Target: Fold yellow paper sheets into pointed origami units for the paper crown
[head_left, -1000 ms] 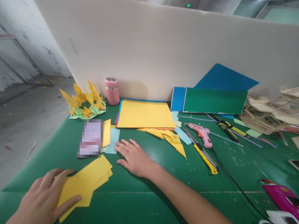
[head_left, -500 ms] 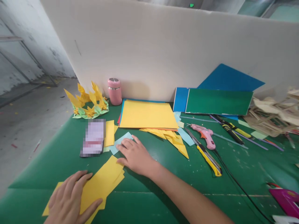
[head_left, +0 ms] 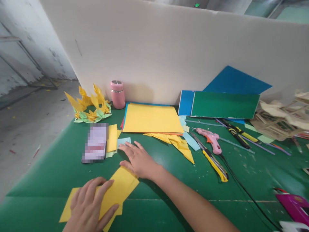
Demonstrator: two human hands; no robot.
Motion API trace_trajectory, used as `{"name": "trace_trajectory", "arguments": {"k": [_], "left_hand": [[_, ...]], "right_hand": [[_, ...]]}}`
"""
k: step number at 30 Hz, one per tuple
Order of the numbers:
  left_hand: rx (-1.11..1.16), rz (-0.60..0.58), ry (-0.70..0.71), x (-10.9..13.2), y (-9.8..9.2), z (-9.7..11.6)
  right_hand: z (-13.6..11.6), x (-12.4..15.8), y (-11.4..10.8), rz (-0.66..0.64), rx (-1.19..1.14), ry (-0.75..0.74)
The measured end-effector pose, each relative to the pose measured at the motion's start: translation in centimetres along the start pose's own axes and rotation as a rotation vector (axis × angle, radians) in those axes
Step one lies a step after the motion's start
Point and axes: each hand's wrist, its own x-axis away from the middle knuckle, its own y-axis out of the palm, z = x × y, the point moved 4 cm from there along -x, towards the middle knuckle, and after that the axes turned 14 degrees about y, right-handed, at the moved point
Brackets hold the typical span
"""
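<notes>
My left hand (head_left: 89,203) lies flat with its fingers apart on several overlapping yellow paper strips (head_left: 120,187) near the front of the table. My right hand (head_left: 140,161) is spread out ahead of it, holding nothing. Its thumb meets the far end of the yellow strips, and its fingertips are at a light blue paper piece (head_left: 124,141). Left of that piece are a small yellow paper stack (head_left: 112,138) and a phone (head_left: 96,141) with a blurred-out screen.
A yellow-and-green paper crown (head_left: 90,106) and a pink thermos (head_left: 117,95) stand at the back left. Coloured sheets (head_left: 152,117) lie mid-table. Rightward are a pink glue gun (head_left: 210,138) with a trailing cord, a yellow utility knife (head_left: 214,164), pliers (head_left: 238,135) and a wooden model (head_left: 272,119).
My left hand has slid the yellow strips to the right, towards my right hand. The light blue piece has shifted left and turned, lying against the small yellow stack.
</notes>
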Motion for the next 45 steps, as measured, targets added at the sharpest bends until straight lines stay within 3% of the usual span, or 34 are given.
{"name": "trace_trajectory", "arguments": {"k": [5, 9, 13, 18, 22, 26, 31, 38, 41, 45], "left_hand": [[0.02, 0.015, 0.187, -2.5, 0.7, 2.1], [0.053, 0.022, 0.222, -5.0, 1.6, 3.0], [0.116, 0.052, 0.127, -8.2, 2.8, 3.8], [0.37, 0.011, -0.07, -11.1, 3.5, 4.5], [0.504, -0.049, -0.031, -10.7, 2.5, 3.5], [0.346, -0.149, 0.161, -8.8, 1.6, 1.8], [0.254, -0.26, 0.172, -7.6, 1.8, 1.2], [0.258, -0.425, 0.07, -9.8, 1.5, 1.6], [0.296, -0.472, 0.071, -10.8, 1.4, 1.7], [0.391, -0.513, 0.051, -11.4, 1.5, 1.6]], "right_hand": [[-0.5, 1.2, -2.2, 0.092, -0.056, -0.026], [0.1, 4.6, -3.2, -0.011, -0.072, 0.019], [2.5, 7.3, -3.2, 0.013, -0.041, 0.159], [4.8, 8.3, -3.6, 0.056, 0.007, 0.267], [5.4, 8.2, -4.2, 0.092, 0.062, 0.307], [5.7, 8.0, -4.3, 0.135, 0.095, 0.328], [4.9, 7.9, -3.9, 0.061, 0.096, 0.307], [3.7, 7.7, -4.2, 0.026, 0.028, 0.354], [3.7, 7.7, -4.4, 0.063, 0.023, 0.311], [3.5, 7.8, -4.1, -0.002, -0.029, 0.255]]}}
